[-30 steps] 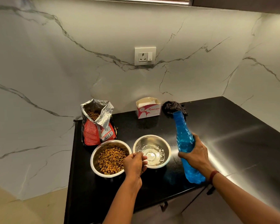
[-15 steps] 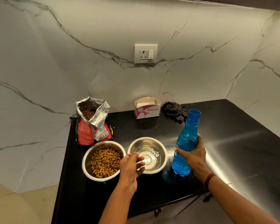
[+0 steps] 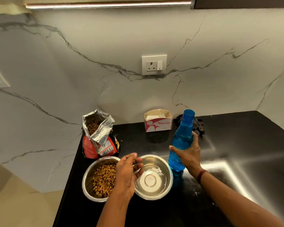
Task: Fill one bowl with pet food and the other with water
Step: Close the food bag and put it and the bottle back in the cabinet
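Two steel bowls stand side by side, rims almost touching, near the front edge of the black countertop (image 3: 154, 213). The food bowl (image 3: 88, 182), on the left, holds a layer of brown kibble (image 3: 103, 179). The water bowl (image 3: 164, 164), on the right, holds clear water over its base. The left hand (image 3: 127, 174) sits over the point where the two rims meet, thumb up and fingers loosely curled toward the water bowl's near rim. Whether those fingers grip the rim or only hover over it cannot be determined. The right hand (image 3: 188, 155) is wrapped around the lower body of the blue bottle (image 3: 183, 133), thumb on the bottle's left side and fingers on its right. The bottle stands close to upright, mouth uncapped, base on the counter just right of the water bowl. A red band (image 3: 201, 175) is on the right wrist. The pet food bag (image 3: 99, 136), red with a foil lining, stands open behind the food bowl with kibble visible inside. A small tissue box (image 3: 158, 124) marked ORIGAMI sits against the marble wall, a dark cloth (image 3: 199, 126) lies behind the bottle, and a wall socket (image 3: 154, 65) is mounted above.
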